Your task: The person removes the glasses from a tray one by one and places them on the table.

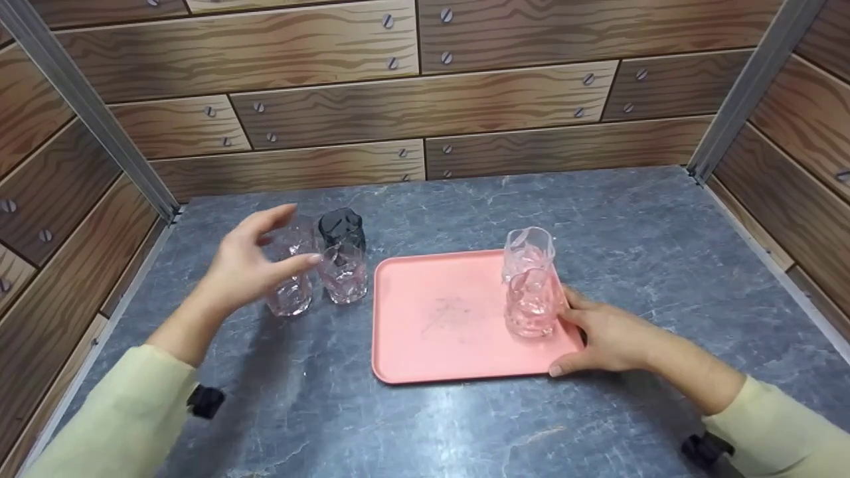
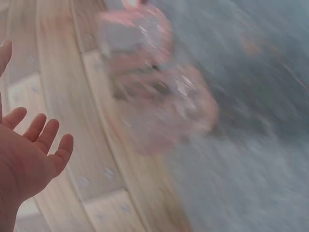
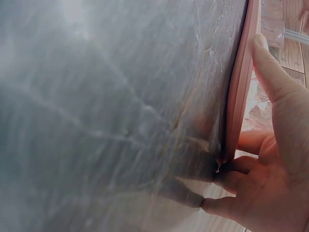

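Observation:
My left hand (image 1: 249, 262) hovers at the clear glasses on the left, thumb and fingers spread apart with nothing between them. One clear textured glass (image 1: 290, 300) stands beneath it, partly covered by the hand. Just right of that is another clear glass (image 1: 345, 285), with a dark glass (image 1: 340, 224) behind it. My right hand (image 1: 614, 335) grips the pink tray (image 1: 425, 362) at its near right corner, thumb along the rim (image 3: 241, 87). On the tray's right side stand two clear glasses, a front one (image 1: 531, 309) and a back one (image 1: 528, 247), close to the right fingers.
The tray lies on a grey marbled table (image 1: 451, 425). Wood-patterned panels (image 1: 425, 99) enclose the back and both sides, with metal posts (image 1: 750, 93) at the corners. In the left wrist view the glasses (image 2: 169, 106) are blurred.

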### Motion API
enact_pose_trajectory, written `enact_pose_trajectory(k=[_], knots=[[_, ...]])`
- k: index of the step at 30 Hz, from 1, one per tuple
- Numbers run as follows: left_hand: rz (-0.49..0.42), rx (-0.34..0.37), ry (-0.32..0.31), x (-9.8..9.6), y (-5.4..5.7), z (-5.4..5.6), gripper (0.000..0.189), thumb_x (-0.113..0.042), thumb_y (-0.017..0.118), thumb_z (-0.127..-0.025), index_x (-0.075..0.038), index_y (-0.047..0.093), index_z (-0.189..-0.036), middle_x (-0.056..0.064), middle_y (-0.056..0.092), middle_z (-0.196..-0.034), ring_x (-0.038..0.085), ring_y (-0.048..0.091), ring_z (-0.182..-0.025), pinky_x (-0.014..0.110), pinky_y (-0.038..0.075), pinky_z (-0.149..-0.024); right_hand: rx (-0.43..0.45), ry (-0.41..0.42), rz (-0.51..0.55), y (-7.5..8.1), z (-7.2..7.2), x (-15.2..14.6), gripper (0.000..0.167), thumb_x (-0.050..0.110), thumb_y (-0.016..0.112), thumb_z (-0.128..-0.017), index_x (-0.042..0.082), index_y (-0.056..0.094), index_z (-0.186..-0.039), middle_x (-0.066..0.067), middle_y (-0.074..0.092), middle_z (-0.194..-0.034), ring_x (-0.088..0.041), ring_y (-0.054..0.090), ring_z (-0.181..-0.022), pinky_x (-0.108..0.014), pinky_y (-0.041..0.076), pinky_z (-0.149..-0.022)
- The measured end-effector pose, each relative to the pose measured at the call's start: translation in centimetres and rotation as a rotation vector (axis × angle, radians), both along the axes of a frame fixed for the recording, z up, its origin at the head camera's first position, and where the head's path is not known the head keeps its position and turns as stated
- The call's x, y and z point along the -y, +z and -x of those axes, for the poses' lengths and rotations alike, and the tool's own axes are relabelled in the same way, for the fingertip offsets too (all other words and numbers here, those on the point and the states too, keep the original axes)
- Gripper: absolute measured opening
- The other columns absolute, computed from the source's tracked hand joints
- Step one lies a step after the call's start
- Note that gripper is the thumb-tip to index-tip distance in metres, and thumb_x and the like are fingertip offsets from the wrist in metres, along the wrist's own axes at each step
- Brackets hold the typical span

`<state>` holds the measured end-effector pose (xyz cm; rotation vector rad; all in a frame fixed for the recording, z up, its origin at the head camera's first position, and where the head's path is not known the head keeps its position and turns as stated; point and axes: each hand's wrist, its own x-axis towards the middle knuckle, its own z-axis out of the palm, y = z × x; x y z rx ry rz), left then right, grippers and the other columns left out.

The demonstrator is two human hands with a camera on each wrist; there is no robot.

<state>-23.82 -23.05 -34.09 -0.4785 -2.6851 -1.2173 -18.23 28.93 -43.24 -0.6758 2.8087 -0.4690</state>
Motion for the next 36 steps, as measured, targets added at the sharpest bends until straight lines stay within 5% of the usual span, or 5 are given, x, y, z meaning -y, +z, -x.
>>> enact_pose_trajectory(k=[5,10,19,26,36], knots=[[-0.001,-0.028,-0.128,-5.1,1.1,0.2,0.092,-0.033,0.095,-0.082,-0.005,0.050,-0.156,0.013,0.056,-0.152,0.027,0.053,-0.139,0.047,0.043,-0.117,0.007,-0.001,0.001,-0.2,0.0,-0.1,0.122,0.080,0.078,-0.075,-0.010,0.049,-0.152,-0.033,0.026,-0.167,-0.059,0.040,-0.143,-0.068,0.037,-0.116],[-0.006,-0.020,-0.256,-10.6,1.0,0.4,0.091,-0.037,0.094,-0.081,-0.006,0.051,-0.156,0.008,0.057,-0.152,0.023,0.053,-0.139,0.043,0.043,-0.117,0.017,-0.009,-0.007,-0.3,0.0,0.0,0.123,0.082,0.076,-0.075,-0.008,0.047,-0.154,-0.033,0.025,-0.167,-0.060,0.039,-0.143,-0.069,0.037,-0.115],[-0.040,0.098,-0.422,-19.4,-2.0,0.1,0.095,-0.046,0.093,-0.081,-0.012,0.049,-0.158,0.004,0.055,-0.156,0.020,0.052,-0.139,0.045,0.043,-0.117,0.029,-0.031,-0.029,-0.3,0.0,0.2,0.124,0.085,0.074,-0.074,-0.008,0.048,-0.154,-0.032,0.025,-0.168,-0.060,0.041,-0.142,-0.071,0.037,-0.114],[0.020,0.130,-0.453,-23.8,-5.0,-0.3,0.091,-0.044,0.092,-0.082,-0.014,0.051,-0.158,0.004,0.054,-0.156,0.021,0.050,-0.143,0.045,0.040,-0.120,0.022,-0.025,-0.026,-0.2,0.0,0.1,0.125,0.085,0.073,-0.075,-0.007,0.046,-0.156,-0.032,0.025,-0.168,-0.061,0.041,-0.141,-0.072,0.038,-0.113],[0.015,0.154,-0.435,-26.0,-7.6,0.1,0.089,-0.042,0.093,-0.082,-0.013,0.053,-0.156,0.006,0.054,-0.155,0.019,0.050,-0.141,0.039,0.040,-0.119,0.014,-0.008,-0.015,-0.1,-0.1,-0.1,0.124,0.084,0.074,-0.075,-0.008,0.047,-0.154,-0.032,0.026,-0.167,-0.060,0.043,-0.140,-0.070,0.039,-0.113]])
